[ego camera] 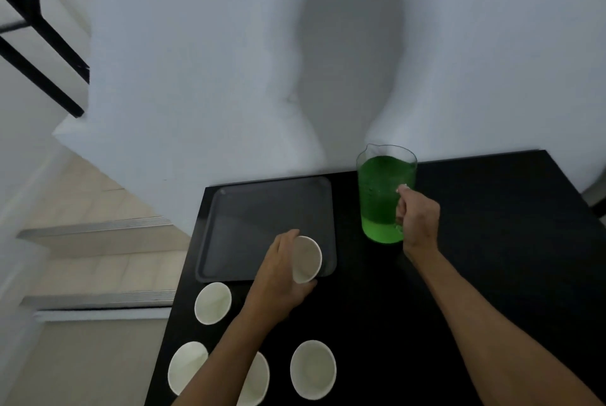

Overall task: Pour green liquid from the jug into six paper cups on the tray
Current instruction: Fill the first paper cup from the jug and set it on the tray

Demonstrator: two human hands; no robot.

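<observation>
A clear jug (pixel 380 195) full of green liquid stands upright on the black table, right of the tray. My right hand (pixel 418 220) is closed around its handle. A dark grey tray (pixel 249 208) lies flat with its far part bare. My left hand (pixel 282 271) grips a white paper cup (pixel 306 259) over the tray's near right corner; whether it rests on the tray is unclear. Several other empty white cups stand on the table nearer to me: one (pixel 213 303) below the tray, one (pixel 187 366) at the left edge, one (pixel 313 369) to the right, one (pixel 259 379) partly behind my forearm.
The black table (pixel 492 241) ends close on the left, with tiled stairs (pixel 98 258) dropping below it. A white wall stands right behind the table's far edge. A black railing (pixel 36 54) crosses the upper left.
</observation>
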